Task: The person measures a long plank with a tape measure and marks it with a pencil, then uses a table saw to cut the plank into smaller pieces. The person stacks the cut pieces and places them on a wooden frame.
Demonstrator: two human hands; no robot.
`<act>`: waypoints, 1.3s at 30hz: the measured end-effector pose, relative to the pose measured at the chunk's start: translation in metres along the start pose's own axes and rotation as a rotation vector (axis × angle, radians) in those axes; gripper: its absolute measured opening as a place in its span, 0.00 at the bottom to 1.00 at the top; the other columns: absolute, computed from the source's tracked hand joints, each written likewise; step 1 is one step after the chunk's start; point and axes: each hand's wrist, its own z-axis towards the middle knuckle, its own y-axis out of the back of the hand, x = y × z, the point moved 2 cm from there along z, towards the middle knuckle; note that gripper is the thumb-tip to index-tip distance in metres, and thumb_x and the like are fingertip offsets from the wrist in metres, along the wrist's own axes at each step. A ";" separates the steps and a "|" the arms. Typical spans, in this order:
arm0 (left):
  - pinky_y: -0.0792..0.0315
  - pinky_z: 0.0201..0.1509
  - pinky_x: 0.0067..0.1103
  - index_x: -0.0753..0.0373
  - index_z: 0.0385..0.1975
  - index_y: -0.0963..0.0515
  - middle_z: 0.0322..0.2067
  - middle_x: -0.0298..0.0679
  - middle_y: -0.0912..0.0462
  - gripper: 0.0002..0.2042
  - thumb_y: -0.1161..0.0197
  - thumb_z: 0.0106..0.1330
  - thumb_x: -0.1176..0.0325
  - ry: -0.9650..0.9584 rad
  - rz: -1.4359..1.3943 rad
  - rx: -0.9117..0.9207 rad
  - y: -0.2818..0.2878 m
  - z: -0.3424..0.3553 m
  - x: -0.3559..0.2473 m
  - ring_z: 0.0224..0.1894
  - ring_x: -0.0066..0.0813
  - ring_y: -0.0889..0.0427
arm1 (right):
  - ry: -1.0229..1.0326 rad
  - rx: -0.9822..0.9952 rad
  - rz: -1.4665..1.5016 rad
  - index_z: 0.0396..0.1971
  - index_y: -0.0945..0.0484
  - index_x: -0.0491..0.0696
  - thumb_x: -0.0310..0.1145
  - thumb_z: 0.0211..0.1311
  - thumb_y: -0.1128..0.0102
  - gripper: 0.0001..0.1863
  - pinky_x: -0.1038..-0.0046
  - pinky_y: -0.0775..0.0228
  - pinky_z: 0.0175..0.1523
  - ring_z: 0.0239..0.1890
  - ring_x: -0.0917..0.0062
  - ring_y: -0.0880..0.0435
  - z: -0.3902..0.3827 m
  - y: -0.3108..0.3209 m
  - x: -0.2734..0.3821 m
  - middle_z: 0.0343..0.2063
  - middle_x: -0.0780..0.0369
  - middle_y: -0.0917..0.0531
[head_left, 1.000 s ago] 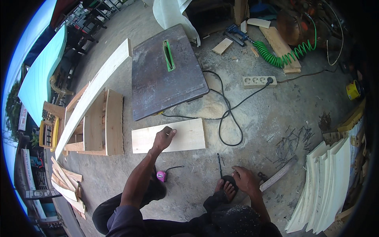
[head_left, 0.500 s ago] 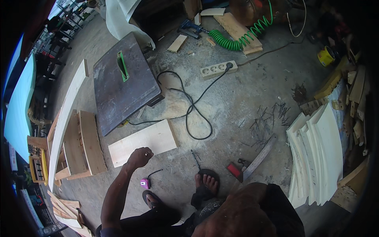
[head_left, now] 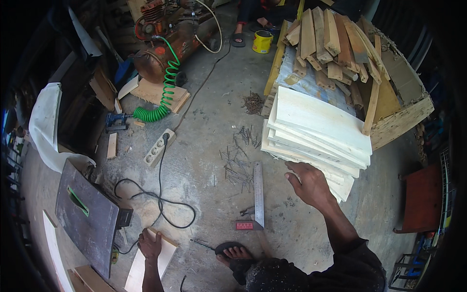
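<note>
At the lower left my left hand (head_left: 150, 246) rests on the far end of a pale flat board (head_left: 146, 267), its fingers apart over the wood. My right hand (head_left: 310, 184) reaches out to the near side of a stack of white-faced boards (head_left: 316, 129). Its thumb and fingers are spread; whether the fingertips touch the lower boards is hard to tell. On the floor between the hands lies a try square (head_left: 259, 190) with a red handle, partly over a dark tool (head_left: 247, 212). A thin dark rod (head_left: 202, 245) lies beside my foot.
Scattered nails (head_left: 238, 168) lie mid-floor. A looped black cable (head_left: 160, 197) runs to a power strip (head_left: 159, 147). A table saw (head_left: 87, 219) stands left, a nail gun (head_left: 116, 121) with green coiled hose beyond, a compressor (head_left: 170, 58) behind. Wood offcuts (head_left: 335, 44) fill the far right; a person's foot (head_left: 237, 40) shows far back.
The view has swung to the right. My left hand has gone from a closed fist above the board to spread fingers on its far end. My right hand now shows, extended to the white stack.
</note>
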 end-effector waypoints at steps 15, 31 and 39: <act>0.27 0.59 0.43 0.63 0.54 0.23 0.49 0.52 0.21 0.23 0.35 0.68 0.51 -0.136 0.026 0.166 0.011 -0.049 -0.003 0.55 0.51 0.22 | 0.254 0.552 0.203 0.55 0.20 0.40 0.31 0.66 0.36 0.20 0.57 0.23 0.55 0.50 0.51 0.15 -0.037 -0.123 0.078 0.48 0.45 0.16; 0.32 0.65 0.45 0.61 0.59 0.26 0.52 0.49 0.25 0.32 0.31 0.63 0.43 -0.422 0.129 0.710 -0.006 -0.185 0.027 0.61 0.49 0.27 | 0.477 1.091 0.307 0.56 0.19 0.45 0.41 0.67 0.39 0.22 0.55 0.24 0.55 0.49 0.52 0.14 -0.089 -0.259 0.154 0.44 0.50 0.13; 0.28 0.65 0.41 0.60 0.58 0.24 0.55 0.48 0.23 0.24 0.36 0.70 0.50 -0.006 -0.040 0.478 0.013 -0.203 0.102 0.63 0.48 0.27 | 0.518 1.234 0.230 0.53 0.19 0.43 0.48 0.66 0.35 0.25 0.57 0.23 0.57 0.52 0.52 0.15 -0.136 -0.352 0.231 0.46 0.48 0.13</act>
